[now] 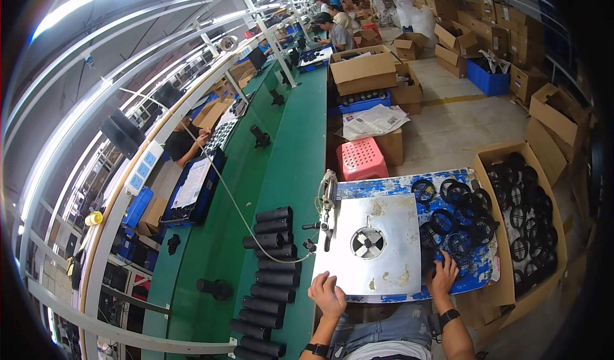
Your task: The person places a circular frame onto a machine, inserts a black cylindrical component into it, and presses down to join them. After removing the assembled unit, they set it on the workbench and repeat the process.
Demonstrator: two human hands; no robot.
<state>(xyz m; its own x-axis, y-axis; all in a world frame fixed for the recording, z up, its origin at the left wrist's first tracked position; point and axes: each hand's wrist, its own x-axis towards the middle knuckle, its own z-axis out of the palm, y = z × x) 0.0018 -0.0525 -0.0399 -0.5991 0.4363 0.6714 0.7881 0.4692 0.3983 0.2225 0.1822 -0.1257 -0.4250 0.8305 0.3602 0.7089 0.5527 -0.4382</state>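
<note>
My left hand (328,295) rests at the near left corner of a bare metal plate (396,232), its fingers loosely bent and apart, with nothing seen in them. In the plate is a round opening with a dark, cross-shaped fixture (368,243). A metal clamp-like device (328,200) with a thin hose stands at the plate's far left edge. To the right, my right hand (442,274) curls its fingers on a black plastic ring (430,270) beside the plate; the fingers partly hide it. More black rings (457,219) lie piled on the worn blue board (384,186).
A carton (505,302) of black rings stands at my right. Several black tubes (272,277) lie in a row on the green bench (300,136) at left. Beyond are a pink stool (362,158) and stacked cartons (363,72). Another person (185,141) works across the bench.
</note>
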